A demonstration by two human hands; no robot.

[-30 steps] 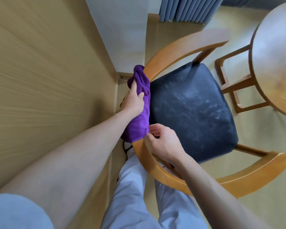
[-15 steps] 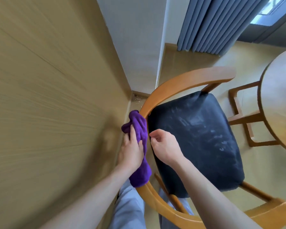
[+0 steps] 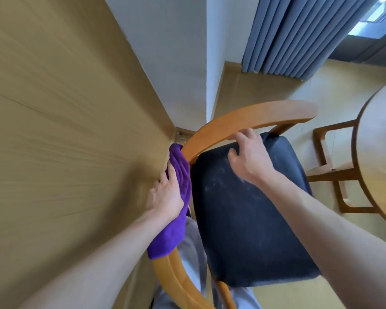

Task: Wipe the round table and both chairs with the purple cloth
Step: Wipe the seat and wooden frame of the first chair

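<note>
A: Where is the purple cloth [image 3: 179, 197] right now?

B: Draped over the curved wooden back rail [image 3: 243, 121] of the chair, on the side nearest the tan wall [image 3: 65, 130]. It covers the bend of the rail, with one end bunched up by the corner and the other hanging down toward the lower part of the rail.

A: And the left hand [image 3: 166, 197]?

B: It lies on the cloth and presses it against the rail, fingers fairly straight and pointing up along the fabric. The thumb side is hidden, so I cannot tell if it wraps round.

A: The right hand [image 3: 249, 157]?

B: It holds the same rail further along, toward the middle of the curve. The fingers are bent over the inner edge of the wood, above the dark seat cushion [image 3: 250, 219], and it touches no cloth.

A: What about the table?

B: Only an edge of the round table [image 3: 379, 163] shows at the right, well apart from both hands. A wooden frame [image 3: 328, 166] sits beneath it. Grey curtains [image 3: 299, 34] hang in the background, and the cushion has pale scuff marks
</note>
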